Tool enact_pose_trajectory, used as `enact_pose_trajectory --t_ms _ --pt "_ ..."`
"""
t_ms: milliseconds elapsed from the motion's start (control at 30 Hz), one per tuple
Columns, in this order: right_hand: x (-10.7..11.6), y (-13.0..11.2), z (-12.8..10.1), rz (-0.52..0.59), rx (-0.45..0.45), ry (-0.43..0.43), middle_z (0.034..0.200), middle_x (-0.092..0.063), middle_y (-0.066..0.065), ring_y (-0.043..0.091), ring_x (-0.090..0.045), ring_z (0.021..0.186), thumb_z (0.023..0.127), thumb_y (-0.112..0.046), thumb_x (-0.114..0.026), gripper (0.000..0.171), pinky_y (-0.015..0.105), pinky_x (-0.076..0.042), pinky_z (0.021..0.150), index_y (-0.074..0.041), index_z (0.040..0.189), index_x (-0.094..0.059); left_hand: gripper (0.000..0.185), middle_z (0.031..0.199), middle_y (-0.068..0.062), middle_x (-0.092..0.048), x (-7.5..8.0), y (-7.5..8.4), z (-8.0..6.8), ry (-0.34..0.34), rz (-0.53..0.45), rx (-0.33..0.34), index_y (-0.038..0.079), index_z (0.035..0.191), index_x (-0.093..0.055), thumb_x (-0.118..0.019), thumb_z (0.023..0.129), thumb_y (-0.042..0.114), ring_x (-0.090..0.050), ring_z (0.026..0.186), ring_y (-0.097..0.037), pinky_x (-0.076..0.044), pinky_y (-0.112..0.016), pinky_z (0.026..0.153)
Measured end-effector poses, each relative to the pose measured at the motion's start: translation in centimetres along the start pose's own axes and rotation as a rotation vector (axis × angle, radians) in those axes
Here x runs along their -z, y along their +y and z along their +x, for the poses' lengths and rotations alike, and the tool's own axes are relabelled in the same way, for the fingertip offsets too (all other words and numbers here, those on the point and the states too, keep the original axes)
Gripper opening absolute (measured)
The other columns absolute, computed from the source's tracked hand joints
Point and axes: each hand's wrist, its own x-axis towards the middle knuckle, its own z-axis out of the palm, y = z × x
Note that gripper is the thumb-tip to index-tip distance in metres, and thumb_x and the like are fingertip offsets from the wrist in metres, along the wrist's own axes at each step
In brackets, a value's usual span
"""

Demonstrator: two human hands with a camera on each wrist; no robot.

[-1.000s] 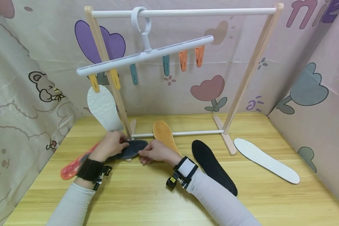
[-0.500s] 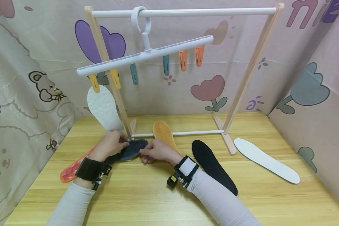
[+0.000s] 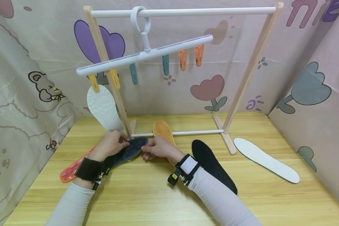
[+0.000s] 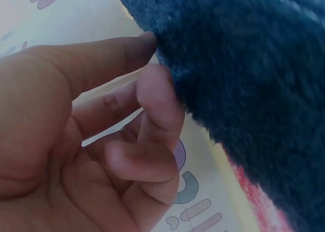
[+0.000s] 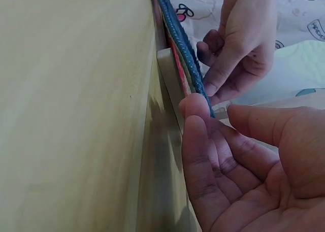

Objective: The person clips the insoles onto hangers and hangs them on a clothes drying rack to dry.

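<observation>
Both hands on the dark blue fleecy insole (image 3: 127, 151): left hand (image 3: 108, 146) pinches its edge between thumb and fingers, confirmed in the left wrist view (image 4: 101, 140) where the fleece (image 4: 254, 90) sits against the fingertips; right hand (image 3: 158, 149) has its fingertips at the insole's toe end, and in the right wrist view (image 5: 238, 156) the fingers look fairly straight, touching the insole's edge (image 5: 183, 44) rather than wrapped round it. Insole sits low over the table (image 3: 147, 194), just in front of the wooden rack's (image 3: 251, 66) left foot, with a red-orange insole (image 3: 73, 168) under and left of it. Tan insole (image 3: 162, 130) lies across the rack's bottom rail, right of the hands. Black insole (image 3: 214, 166) is in front of the rack, near its right foot; white insole (image 3: 265, 160) lies outside that foot. White clip hanger (image 3: 144, 55) hangs tilted from the rack's top bar, and a quilted white insole (image 3: 103, 108) hangs from its leftmost yellow clip (image 3: 94, 83).
</observation>
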Motion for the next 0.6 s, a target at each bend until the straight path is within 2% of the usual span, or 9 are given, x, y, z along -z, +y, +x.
enact_pose_trajectory --t_ms 367,600 --pt "0.34 -0.03 -0.15 -0.003 0.005 0.028 0.087 -0.082 0.014 0.007 -0.073 0.069 0.108 -0.017 -0.066 0.029 0.026 -0.064 0.072 0.007 0.103 -0.081 0.021 0.092 -0.013 -0.077 0.13 0.16 -0.12 0.005 0.014 -0.014 -0.001 0.103 -0.081 -0.078 0.097 0.019 -0.072 0.086 -0.026 -0.060 -0.048 0.081" --pt "0.56 0.00 -0.05 -0.010 0.003 0.040 0.087 -0.082 0.014 0.006 -0.072 0.068 0.108 -0.017 -0.066 0.028 0.026 -0.064 0.071 0.006 0.102 -0.081 0.018 0.089 -0.011 -0.076 0.10 0.34 0.00 0.008 0.023 -0.016 0.001 0.098 -0.081 -0.078 0.097 0.019 -0.067 0.082 -0.022 -0.057 -0.043 0.077"
